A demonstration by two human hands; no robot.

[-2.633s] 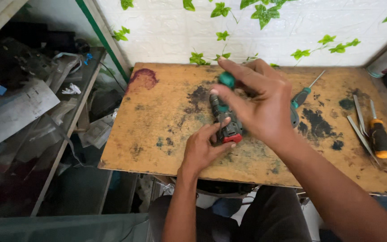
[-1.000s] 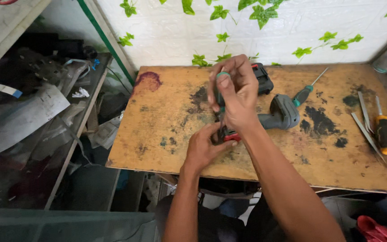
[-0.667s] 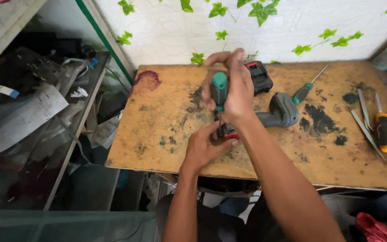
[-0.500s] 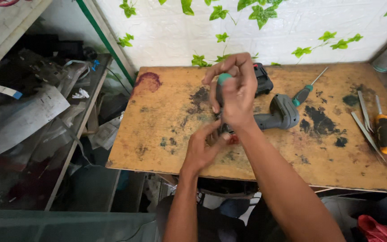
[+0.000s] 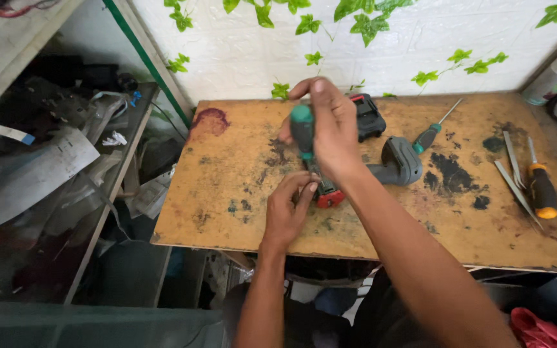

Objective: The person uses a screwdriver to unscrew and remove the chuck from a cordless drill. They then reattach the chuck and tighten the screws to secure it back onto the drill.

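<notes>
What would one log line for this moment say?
right hand: grips green-handled screwdriver upright | left hand: steadies red-and-black part | board: grey tool body, black battery pack

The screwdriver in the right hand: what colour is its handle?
Green, a teal shade: the screwdriver handle shows above the right hand in the head view.

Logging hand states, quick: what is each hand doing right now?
Left hand: closed on the small red-and-black part, pinning it to the table.
Right hand: closed around the green-handled screwdriver, held upright.
</notes>
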